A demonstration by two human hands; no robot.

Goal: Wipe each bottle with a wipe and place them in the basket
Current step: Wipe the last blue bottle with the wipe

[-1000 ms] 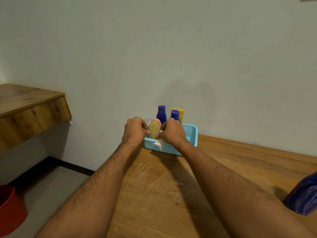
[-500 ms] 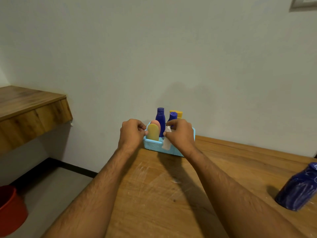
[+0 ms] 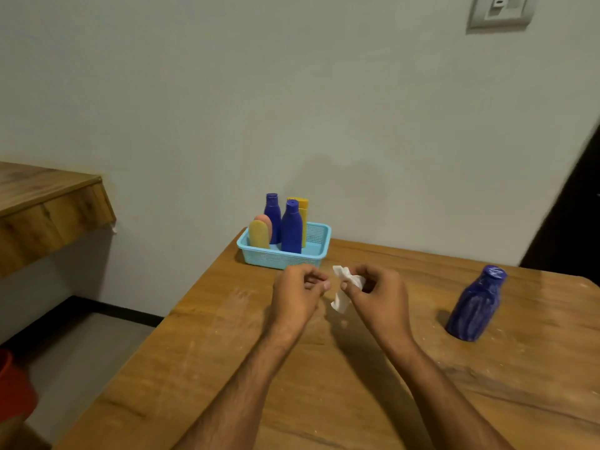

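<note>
A light blue basket (image 3: 314,253) stands at the table's far edge by the wall. Several bottles stand upright in it: two blue bottles (image 3: 291,229), a yellow bottle (image 3: 303,209) behind them, and a flat yellow bottle (image 3: 258,234) with a pink one behind it. Another dark blue bottle (image 3: 475,308) stands alone on the table at the right. My right hand (image 3: 376,295) pinches a crumpled white wipe (image 3: 345,287) just in front of the basket. My left hand (image 3: 297,295) is beside it with fingers curled, holding nothing.
The wooden table (image 3: 194,368) ends at the left, with floor below. A wooden shelf (image 3: 48,206) juts from the wall at the left. A red bucket (image 3: 13,391) sits on the floor at the lower left. A wall switch (image 3: 500,11) is at the top right.
Both hands have pulled back from the basket toward me. The flat yellow bottle stays in the basket. The view has swung right, showing the lone blue bottle fully.
</note>
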